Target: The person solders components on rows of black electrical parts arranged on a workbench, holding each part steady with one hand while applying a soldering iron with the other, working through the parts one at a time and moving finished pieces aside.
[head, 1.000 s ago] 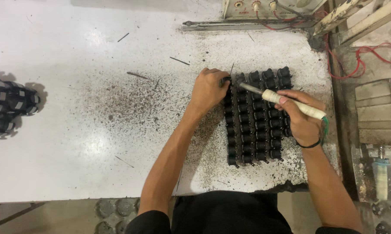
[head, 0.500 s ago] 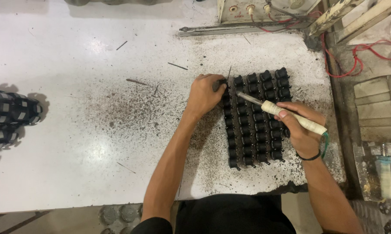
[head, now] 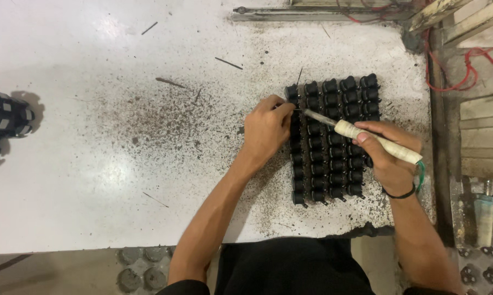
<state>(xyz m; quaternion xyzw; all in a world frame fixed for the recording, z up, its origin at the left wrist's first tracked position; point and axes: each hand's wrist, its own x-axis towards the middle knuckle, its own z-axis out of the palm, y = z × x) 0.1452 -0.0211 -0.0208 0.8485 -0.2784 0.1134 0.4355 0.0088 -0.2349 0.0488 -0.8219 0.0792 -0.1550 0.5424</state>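
1. The left hand (head: 266, 131) rests palm down on the white, speckled worktable (head: 121, 136), its fingers curled together at the left edge of a block of small black parts (head: 331, 139). The fingertips pinch something thin against the upper parts of the leftmost column; what exactly is pinched is too small to make out.
2. The right hand (head: 388, 155) is clenched around the pale, tape-wrapped handle of a soldering iron (head: 367, 139), held like a pen. The handle runs from beyond the wrist side of this hand up and toward the left hand.
3. The iron's metal tip points at the left hand's fingertips and ends just beside them, over the second row of parts.
4. The black parts stand in tidy columns and rows, lying directly under the right hand and just to the right of the left hand. The right hand's palm covers some of the rightmost column.
5. A dark band (head: 399, 194) circles the right wrist, and a green cord (head: 420, 173) hangs from the handle's end beside it.
6. Far to the left of the left hand, at the table's edge, sits another cluster of black pieces (head: 3, 123).
7. Beyond the right hand, red wires (head: 465, 71) lie past the table's right edge.
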